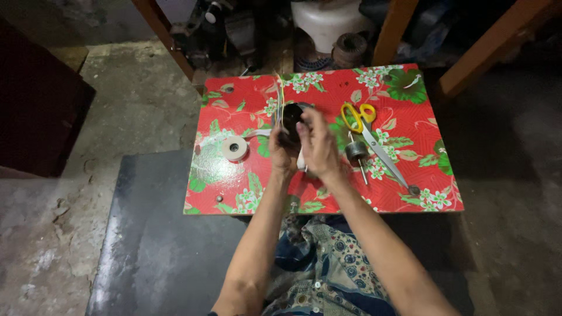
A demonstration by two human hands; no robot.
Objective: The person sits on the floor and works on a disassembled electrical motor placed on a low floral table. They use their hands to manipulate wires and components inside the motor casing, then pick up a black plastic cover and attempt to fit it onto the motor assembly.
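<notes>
A roll of white tape (235,148) is seen lying on the red floral tabletop (421,134). Yellow-handled scissors (369,131) are laid beside a small dark spindle, possibly a rotor (357,153).

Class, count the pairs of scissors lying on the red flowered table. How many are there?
1. The yellow-handled scissors lie on the red flowered table, just beyond the right hand, blades pointing toward the near right corner. Another could be hidden under the hands.

Looks like a small repair workshop. Rough, stained concrete floor (117,117), low desk (433,175) under red floral oilcloth with scissors (366,131) and a tape roll (235,148). Beyond it, motor parts with a copper-wound coil (349,47) among wooden legs (391,26).
</notes>
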